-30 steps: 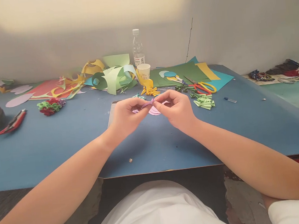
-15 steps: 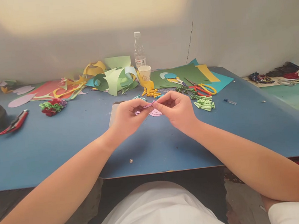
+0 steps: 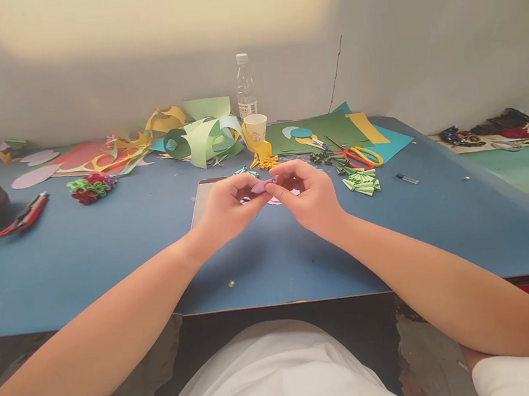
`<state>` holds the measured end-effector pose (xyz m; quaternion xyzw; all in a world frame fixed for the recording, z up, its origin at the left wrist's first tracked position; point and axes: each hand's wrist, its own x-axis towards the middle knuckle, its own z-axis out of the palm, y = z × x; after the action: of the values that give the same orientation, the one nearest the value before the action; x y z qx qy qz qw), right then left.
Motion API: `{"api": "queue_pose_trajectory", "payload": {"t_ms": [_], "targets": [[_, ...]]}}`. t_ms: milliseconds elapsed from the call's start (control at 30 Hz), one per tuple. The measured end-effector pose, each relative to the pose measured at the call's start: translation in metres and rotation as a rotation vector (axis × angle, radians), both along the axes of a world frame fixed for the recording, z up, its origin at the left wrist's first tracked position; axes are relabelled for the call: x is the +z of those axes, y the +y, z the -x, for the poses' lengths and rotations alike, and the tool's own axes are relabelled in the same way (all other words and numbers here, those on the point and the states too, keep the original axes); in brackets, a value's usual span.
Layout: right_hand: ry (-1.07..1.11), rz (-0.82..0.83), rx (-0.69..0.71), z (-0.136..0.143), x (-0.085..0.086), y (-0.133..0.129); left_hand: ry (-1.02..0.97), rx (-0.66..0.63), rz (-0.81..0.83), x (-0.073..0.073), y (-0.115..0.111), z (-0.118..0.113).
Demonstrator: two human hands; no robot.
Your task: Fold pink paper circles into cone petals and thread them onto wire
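Appears to be at the folding or rolling step on a purple paper piece (image 3: 260,187), judged to call next for light, even fingertip pressure along its edges. Found pinched by thumb and fingers of both left hand (image 3: 225,205) and right hand (image 3: 312,196). Lies midway between the fingertips, with pink paper discs (image 3: 275,202) partly visible beyond both hands.

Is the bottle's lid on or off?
On: a white cap sits at the top of the upright clear bottle.
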<state>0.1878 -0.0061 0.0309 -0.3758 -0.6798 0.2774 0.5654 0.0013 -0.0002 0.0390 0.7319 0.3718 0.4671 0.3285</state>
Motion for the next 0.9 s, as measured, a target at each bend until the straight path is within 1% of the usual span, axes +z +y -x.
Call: {"api": "queue_pose_trajectory", "payload": {"t_ms": [100, 200, 367, 533, 633, 767, 900], "targets": [[-0.031, 0.015, 0.02, -0.001, -0.001, 0.002, -0.023, -0.004, 0.036, 0.001, 0.0, 0.0], [-0.017, 0.043, 0.043, -0.002, -0.001, 0.004, -0.078, -0.026, 0.113, 0.004, 0.0, -0.001], [0.029, 0.056, 0.03, -0.004, -0.001, 0.007, -0.217, -0.13, 0.26, 0.008, 0.001, 0.0], [0.092, 0.102, 0.084, -0.005, -0.003, 0.012, -0.35, -0.244, 0.435, 0.008, 0.005, 0.002], [0.119, 0.083, 0.104, -0.005, -0.004, 0.014, -0.363, -0.273, 0.501, 0.006, 0.01, 0.005], [0.112, 0.094, 0.09, -0.006, -0.004, 0.015, -0.434, -0.335, 0.667, 0.004, 0.017, 0.007], [0.095, 0.09, 0.097, -0.005, -0.006, 0.016, -0.408, -0.325, 0.694, 0.002, 0.018, 0.007]]}}
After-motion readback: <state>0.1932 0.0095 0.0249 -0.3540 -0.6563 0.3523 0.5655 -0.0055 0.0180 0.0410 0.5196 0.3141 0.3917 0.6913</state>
